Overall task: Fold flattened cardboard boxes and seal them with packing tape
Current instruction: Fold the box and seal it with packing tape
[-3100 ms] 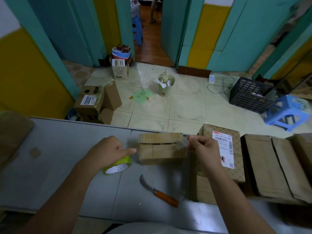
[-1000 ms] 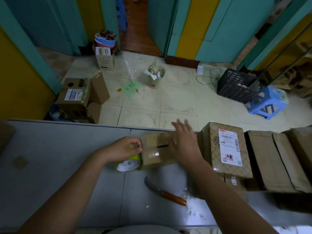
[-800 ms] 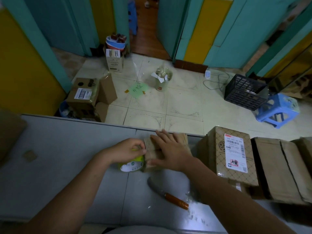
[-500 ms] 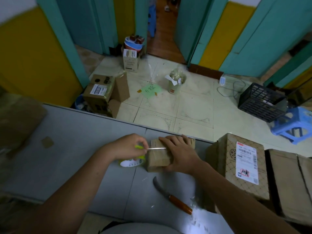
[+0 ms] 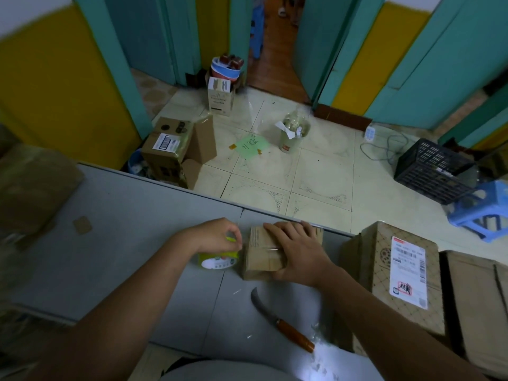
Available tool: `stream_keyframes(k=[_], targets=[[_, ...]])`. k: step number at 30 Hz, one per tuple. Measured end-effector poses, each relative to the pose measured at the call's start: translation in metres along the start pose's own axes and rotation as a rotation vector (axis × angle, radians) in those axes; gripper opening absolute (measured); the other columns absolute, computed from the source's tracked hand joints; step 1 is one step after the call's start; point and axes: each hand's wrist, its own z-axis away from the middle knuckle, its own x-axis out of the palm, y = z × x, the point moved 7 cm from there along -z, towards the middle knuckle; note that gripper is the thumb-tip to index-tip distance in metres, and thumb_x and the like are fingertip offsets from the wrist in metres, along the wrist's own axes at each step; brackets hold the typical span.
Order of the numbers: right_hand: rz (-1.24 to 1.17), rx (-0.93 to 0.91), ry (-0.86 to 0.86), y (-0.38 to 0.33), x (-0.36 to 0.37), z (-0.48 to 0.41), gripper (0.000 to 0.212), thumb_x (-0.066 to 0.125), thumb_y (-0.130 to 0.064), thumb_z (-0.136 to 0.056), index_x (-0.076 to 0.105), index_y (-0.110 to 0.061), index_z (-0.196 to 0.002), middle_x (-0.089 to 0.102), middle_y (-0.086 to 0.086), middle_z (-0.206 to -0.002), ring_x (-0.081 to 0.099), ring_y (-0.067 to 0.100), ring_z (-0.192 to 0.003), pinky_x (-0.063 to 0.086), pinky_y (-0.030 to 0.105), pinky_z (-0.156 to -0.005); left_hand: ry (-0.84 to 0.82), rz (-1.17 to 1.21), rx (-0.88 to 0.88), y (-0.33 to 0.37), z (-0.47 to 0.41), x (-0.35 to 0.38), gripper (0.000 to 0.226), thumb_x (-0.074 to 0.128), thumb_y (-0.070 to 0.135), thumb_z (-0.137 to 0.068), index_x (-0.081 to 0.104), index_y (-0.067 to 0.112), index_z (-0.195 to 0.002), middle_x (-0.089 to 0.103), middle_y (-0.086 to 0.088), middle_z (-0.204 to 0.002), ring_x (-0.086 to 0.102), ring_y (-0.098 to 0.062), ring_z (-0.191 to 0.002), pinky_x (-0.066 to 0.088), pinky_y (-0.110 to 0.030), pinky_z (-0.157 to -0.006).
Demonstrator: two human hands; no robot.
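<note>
The grey tabletop carries the small brown cardboard box near its far edge, pinned under the right hand, whose straight fingers press flat across the top, probably smoothing clear tape over the seam. Just left of it the left hand grips the yellow-green roll of packing tape, likely keeping the strip taut. That strip is barely discernible, and the hand covers the roll's upper part
</note>
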Motion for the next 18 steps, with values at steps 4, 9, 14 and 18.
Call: stream_keyframes(k=[4, 9, 14, 18], targets=[[0.006, -0.005, 0.009, 0.0, 0.002, 0.0, 0.112, 0.052, -0.091, -0.069, 0.022, -0.034, -0.162, 0.044, -0.005, -0.149, 0.041, 0.021, -0.137, 0.021, 0.055, -0.121, -0.014, 0.037, 0.017, -0.007, -0.007, 0.008, 0.012, 0.075, 0.044, -0.093, 0.074, 0.036, -0.102, 0.071, 0.008, -0.112, 0.071, -0.015, -0.102, 0.06, -0.045, -0.095], [0.004, -0.014, 0.009, 0.001, 0.003, 0.0, 0.111, 0.053, -0.089, -0.07, 0.022, -0.034, -0.162, 0.044, -0.004, -0.148, 0.041, 0.021, -0.137, 0.02, 0.055, -0.122, 0.018, 0.136, 0.011, -0.014, -0.009, 0.014, 0.029, 0.079, 0.044, -0.091, 0.067, 0.036, -0.116, 0.071, 0.005, -0.115, 0.072, -0.016, -0.101, 0.062, -0.044, -0.091], [-0.046, -0.058, -0.044, 0.007, 0.0, -0.003, 0.108, 0.062, -0.082, -0.072, 0.02, -0.037, -0.161, 0.041, -0.007, -0.15, 0.038, 0.017, -0.138, 0.017, 0.05, -0.122, 0.021, 0.073, -0.024, -0.017, -0.011, 0.012, 0.034, 0.081, 0.058, -0.084, 0.066, 0.041, -0.109, 0.066, 0.006, -0.119, 0.066, -0.017, -0.107, 0.059, -0.045, -0.095], [-0.075, -0.102, -0.092, 0.009, -0.005, -0.008, 0.107, 0.064, -0.081, -0.072, 0.02, -0.038, -0.16, 0.038, -0.009, -0.153, 0.034, 0.014, -0.141, 0.018, 0.051, -0.122, 0.08, -0.012, -0.074, -0.021, -0.01, 0.014, 0.038, 0.079, 0.063, -0.084, 0.069, 0.035, -0.107, 0.061, 0.006, -0.129, 0.061, -0.02, -0.117, 0.054, -0.04, -0.093]])
